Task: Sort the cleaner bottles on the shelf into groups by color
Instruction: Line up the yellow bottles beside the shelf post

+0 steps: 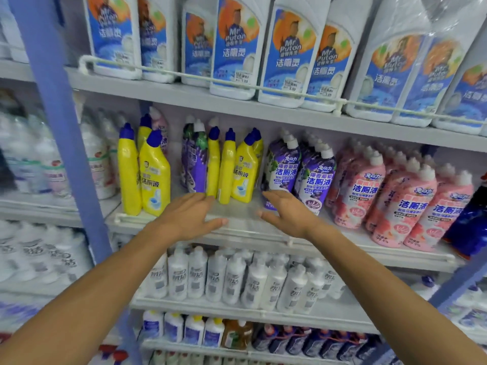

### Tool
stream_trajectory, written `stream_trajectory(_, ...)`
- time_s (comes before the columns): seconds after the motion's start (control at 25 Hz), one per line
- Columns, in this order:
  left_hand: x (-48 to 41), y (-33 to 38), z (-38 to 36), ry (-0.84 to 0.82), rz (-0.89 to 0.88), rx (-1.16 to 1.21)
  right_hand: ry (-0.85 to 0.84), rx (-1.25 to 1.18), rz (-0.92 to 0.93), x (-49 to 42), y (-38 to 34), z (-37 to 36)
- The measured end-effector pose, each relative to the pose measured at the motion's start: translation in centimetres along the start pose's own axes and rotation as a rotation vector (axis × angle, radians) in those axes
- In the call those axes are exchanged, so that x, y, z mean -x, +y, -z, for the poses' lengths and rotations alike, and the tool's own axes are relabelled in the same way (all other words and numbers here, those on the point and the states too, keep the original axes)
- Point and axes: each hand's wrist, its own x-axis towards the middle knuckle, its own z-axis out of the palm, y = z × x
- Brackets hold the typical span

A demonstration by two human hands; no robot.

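Observation:
The middle shelf (245, 227) carries cleaner bottles. Yellow bottles with blue caps (154, 175) stand at its left, and several more yellow ones (243, 169) in the middle. A purple bottle (195, 164) stands between those two yellow sets. Purple bottles with white caps (316, 177) come further right, then pink ones (405, 204). My left hand (188, 216) hovers with straight fingers in front of the middle yellow bottles, holding nothing. My right hand (286, 210) is spread open in front of the purple group, its fingertips close to the front purple bottle.
Large white bottles with blue labels (234, 46) fill the shelf above behind a rail. White bottles (234, 280) pack the shelf below. A blue upright post (60, 122) bounds the bay on the left. A dark blue bottle (471, 219) stands at the far right.

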Motion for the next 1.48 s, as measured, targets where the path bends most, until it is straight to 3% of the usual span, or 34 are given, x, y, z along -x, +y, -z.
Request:
stream_trajectory(0.36, -6.5, -2.9, 2.2, 0.056, 0.13, -0.095, 0.057, -0.098, 0.149, -10.9, -0.1, 0.8)
stream_trajectory(0.52, -4.9, -4.1, 3.5, 0.177, 0.168, -0.136, 0.102, -0.149, 0.306, -14.7, -2.8, 0.5)
stream_trajectory(0.72, -0.6, -6.9, 4.9, 0.162, 0.223, -0.152, 0.068, -0.179, 0.436, -17.2, -7.6, 0.0)
stream_trajectory(1.0, 2.6, -11.8, 6.6, 0.204, 0.403, -0.128, 0.013, -0.271, 0.426, -19.7, -13.0, -0.7)
stream_trajectory(1.32, 1.3, -13.2, 4.8, 0.335, 0.544, 0.086, 0.022, -0.547, 0.336, -20.4, -16.8, -4.0)
stream_trajectory(1.48, 0.1, -13.6, 4.2, 0.427, 0.654, 0.193, 0.046, -0.542, 0.313, -21.2, -16.9, -4.5)
